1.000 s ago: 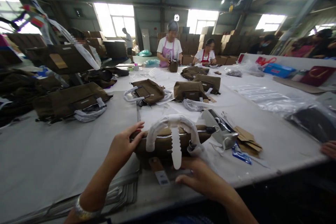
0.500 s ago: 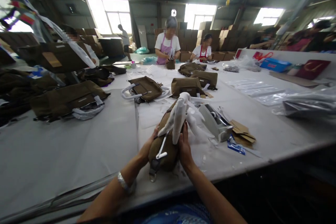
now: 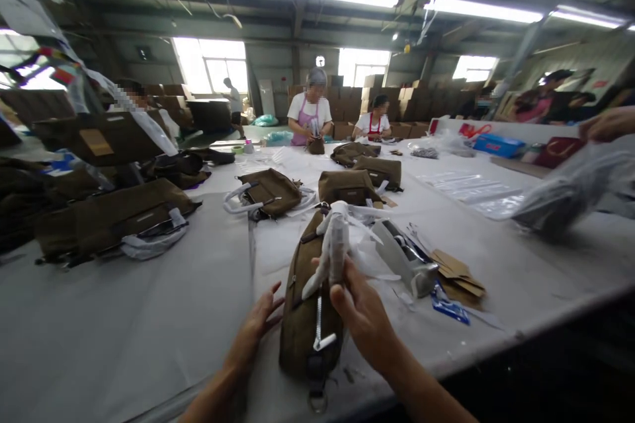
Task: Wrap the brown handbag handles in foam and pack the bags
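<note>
A brown handbag (image 3: 299, 317) stands on the table right in front of me, its narrow end with a white zip facing my body. White wrapping covers its raised handles (image 3: 339, 238). My right hand (image 3: 367, 317) is closed round the wrapped handles, with a fingertip showing on their far side. To the left of the bag, my left hand (image 3: 255, 327) is open, fingers spread, close to the bag's side and holding nothing.
More brown handbags (image 3: 270, 193) lie ahead and to the left (image 3: 119, 218). A grey box (image 3: 404, 258), brown card tags (image 3: 456, 274) and a blue packet (image 3: 449, 304) lie at right. Another person's hand (image 3: 608, 124) lifts a plastic-wrapped item (image 3: 560, 205). Co-workers sit or stand across the table.
My left hand has come off the bag's side and opened. My right hand has moved from the bag's side up to the wrapped handles. At right, another person's hand has appeared, raising the plastic-wrapped item.
</note>
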Demonstrator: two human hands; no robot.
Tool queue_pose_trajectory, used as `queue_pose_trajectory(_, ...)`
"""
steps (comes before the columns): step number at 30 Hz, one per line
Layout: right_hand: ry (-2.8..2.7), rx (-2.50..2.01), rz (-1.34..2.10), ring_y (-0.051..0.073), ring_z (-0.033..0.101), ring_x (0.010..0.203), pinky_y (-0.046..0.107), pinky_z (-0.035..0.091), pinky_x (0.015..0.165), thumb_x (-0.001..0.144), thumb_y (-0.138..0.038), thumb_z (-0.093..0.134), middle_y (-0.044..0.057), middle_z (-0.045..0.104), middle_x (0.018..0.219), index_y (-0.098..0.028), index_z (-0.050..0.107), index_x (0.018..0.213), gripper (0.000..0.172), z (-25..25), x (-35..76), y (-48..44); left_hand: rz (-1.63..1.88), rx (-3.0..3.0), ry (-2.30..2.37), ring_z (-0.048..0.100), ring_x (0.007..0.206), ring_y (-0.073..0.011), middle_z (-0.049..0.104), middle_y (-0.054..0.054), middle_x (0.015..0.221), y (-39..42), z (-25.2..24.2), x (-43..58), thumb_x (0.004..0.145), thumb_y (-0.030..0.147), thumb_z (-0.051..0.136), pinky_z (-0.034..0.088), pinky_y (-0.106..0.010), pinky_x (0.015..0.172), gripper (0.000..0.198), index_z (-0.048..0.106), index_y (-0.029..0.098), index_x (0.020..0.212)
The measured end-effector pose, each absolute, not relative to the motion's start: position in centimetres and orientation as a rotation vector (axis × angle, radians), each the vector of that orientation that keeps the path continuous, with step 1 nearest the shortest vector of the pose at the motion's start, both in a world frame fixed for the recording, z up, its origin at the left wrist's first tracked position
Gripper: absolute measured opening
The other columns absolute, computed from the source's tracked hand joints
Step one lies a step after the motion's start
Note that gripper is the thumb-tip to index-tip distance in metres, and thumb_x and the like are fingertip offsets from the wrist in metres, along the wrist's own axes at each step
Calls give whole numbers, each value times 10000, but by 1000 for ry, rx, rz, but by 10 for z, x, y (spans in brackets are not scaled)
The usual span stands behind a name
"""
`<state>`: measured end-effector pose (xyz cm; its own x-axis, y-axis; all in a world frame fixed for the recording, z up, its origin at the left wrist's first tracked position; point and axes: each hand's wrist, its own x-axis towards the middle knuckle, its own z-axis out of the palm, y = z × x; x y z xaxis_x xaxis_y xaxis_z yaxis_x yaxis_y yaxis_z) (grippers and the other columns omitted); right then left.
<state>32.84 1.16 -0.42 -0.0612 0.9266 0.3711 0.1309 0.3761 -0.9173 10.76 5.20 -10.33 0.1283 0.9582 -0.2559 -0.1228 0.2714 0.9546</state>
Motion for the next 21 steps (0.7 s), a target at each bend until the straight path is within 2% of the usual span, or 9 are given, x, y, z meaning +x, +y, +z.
queue_pose_trajectory(2, -1353, -913, 1010, 182, 668, 900, 305, 542, 834, 947, -543, 562, 57, 701, 982, -201, 609, 1196, 425, 12, 312, 24, 936, 969, 1131, 479, 1376, -363, 521, -127, 1492, 51, -111, 100, 781, 745, 608, 482, -464, 1075, 790, 598, 199, 1351)
queue_pose_trajectory(3, -1263, -869, 1036, 146, 644, 753, 263, 534, 717, 944, -541, 572, 17, 669, 820, -196, 608, 1132, 395, 20, 306, 36, 905, 972, 1122, 500, 1359, -366, 574, -132, 1442, 51, -114, 97, 749, 755, 635, 499, -453, 1057, 801, 627, 187, 1314)
queue_pose_trajectory(6, -1112, -727, 1005, 75, 442, 438, 194, 364, 441, 918, -562, 601, -84, 452, 521, -183, 585, 935, 380, 52, 312, 83, 851, 981, 1129, 582, 1279, -355, 703, -141, 1266, 50, -127, 90, 703, 758, 678, 532, -428, 1015, 808, 673, 162, 1247)
queue_pose_trajectory(9, -1181, -689, 810, 63, 305, 334, 206, 231, 357, 885, -598, 613, -113, 324, 433, -177, 586, 817, 427, 95, 358, 128, 864, 1008, 1185, 657, 1177, -329, 752, -128, 1159, 49, -139, 85, 722, 740, 677, 566, -390, 950, 743, 711, 167, 1193)
queue_pose_trajectory(11, -1289, -784, 510, 67, 317, 340, 214, 244, 371, 889, -621, 585, -105, 343, 438, -168, 622, 840, 457, 125, 401, 151, 881, 1062, 1214, 693, 1102, -313, 767, -120, 1108, 50, -146, 85, 728, 737, 671, 584, -364, 890, 704, 737, 173, 1145)
queue_pose_trajectory(14, -1462, -1106, -244, 97, 441, 456, 242, 389, 513, 956, -605, 472, -45, 474, 497, -150, 649, 839, 501, 164, 466, 177, 812, 1172, 1210, 717, 1010, -295, 781, -120, 1030, 53, -155, 86, 700, 769, 666, 590, -341, 831, 725, 758, 178, 1109)
queue_pose_trajectory(16, -1468, -1180, -396, 144, 536, 596, 286, 441, 646, 920, -577, 555, 16, 561, 597, -146, 658, 824, 453, 181, 503, 193, 759, 1226, 1202, 719, 980, -283, 784, -118, 1006, 55, -159, 86, 693, 792, 648, 586, -328, 818, 741, 765, 184, 1099)
queue_pose_trajectory(18, -1612, -1410, -562, 201, 605, 750, 329, 452, 768, 912, -538, 578, 69, 624, 724, -142, 678, 928, 409, 189, 532, 211, 747, 1260, 1212, 718, 965, -278, 785, -113, 988, 56, -160, 85, 693, 810, 626, 582, -322, 808, 747, 772, 191, 1086)
queue_pose_trajectory(21, -1848, -1669, -553, 219, 618, 759, 360, 449, 798, 839, -466, 693, 78, 640, 688, -126, 702, 886, 343, 181, 558, 239, 740, 1304, 1219, 721, 946, -274, 790, -96, 957, 54, -158, 83, 701, 814, 611, 576, -317, 808, 733, 777, 210, 1080)
